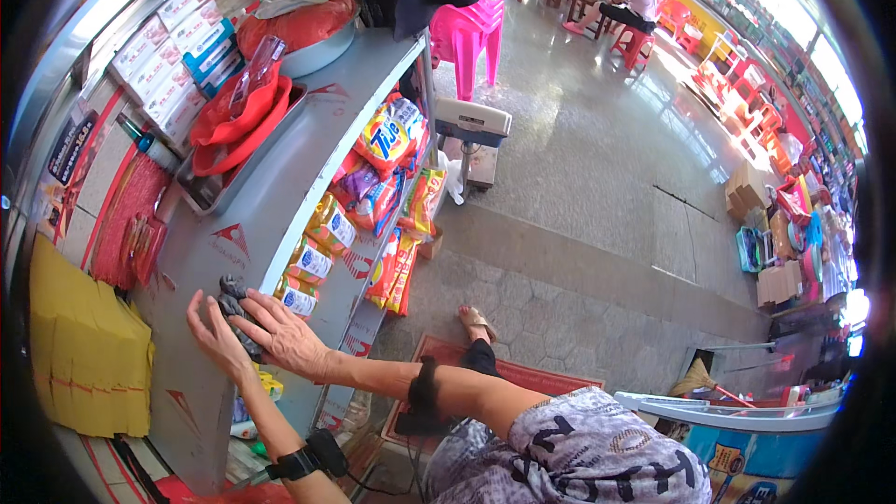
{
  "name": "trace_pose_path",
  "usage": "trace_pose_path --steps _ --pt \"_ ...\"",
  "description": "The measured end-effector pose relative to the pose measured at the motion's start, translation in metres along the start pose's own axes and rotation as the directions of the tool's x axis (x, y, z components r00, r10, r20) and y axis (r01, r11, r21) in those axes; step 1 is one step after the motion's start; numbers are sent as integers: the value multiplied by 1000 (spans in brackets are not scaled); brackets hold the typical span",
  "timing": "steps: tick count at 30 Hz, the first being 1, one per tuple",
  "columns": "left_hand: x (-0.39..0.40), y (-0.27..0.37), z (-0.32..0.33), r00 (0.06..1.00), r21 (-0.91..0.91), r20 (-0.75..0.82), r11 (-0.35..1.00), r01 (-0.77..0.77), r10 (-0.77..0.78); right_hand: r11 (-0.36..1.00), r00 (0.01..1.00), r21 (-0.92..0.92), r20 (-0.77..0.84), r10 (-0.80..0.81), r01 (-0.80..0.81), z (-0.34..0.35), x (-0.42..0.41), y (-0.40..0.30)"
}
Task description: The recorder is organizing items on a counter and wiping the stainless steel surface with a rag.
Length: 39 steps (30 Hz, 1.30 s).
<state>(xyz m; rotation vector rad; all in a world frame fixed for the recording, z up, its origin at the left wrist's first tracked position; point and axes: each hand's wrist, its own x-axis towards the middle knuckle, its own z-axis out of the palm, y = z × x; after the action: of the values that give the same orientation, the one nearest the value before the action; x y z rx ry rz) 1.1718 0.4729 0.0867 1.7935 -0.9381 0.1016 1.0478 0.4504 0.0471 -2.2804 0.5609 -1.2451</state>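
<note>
A crumpled dark grey cloth or plastic bundle [234,304] is held between my two hands, over the edge of the grey shelf top [210,259]. My left hand [220,339] is on the left, its palm against the bundle and its fingers partly spread. From the right, my right hand [290,339] lies across the bundle with its fingers on it. Part of the bundle is hidden by the hands. Black bands are on both forearms.
Yellow paper stacks [91,350], a metal tray [199,199] with red plastic bags, and tissue boxes [161,70] stand along the left. Oil bottles [308,259] and detergent bags [388,136] fill the lower shelf. Beyond are a scale [472,119], pink stools [469,35] and a seated person [637,0].
</note>
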Motion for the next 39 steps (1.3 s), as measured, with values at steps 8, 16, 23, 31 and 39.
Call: trace_pose_path --steps 8,16,23,31,39 --pt "-4 7 1 1000 46 -18 999 2 -1 1000 998 1 59 -12 12 -2 -1 3" --pt "-4 12 2 1000 119 -20 993 -9 11 997 995 -64 95 -29 36 -7 4 7" --pt "-7 22 4 998 160 26 985 -58 54 969 981 -212 171 -88 124 -32 13 34" --pt "-8 27 7 997 179 13 981 -74 73 883 997 -467 70 -20 50 -98 45 121" --pt "-8 24 12 980 366 28 911 -191 195 791 995 -607 1 101 -80 -138 74 176"
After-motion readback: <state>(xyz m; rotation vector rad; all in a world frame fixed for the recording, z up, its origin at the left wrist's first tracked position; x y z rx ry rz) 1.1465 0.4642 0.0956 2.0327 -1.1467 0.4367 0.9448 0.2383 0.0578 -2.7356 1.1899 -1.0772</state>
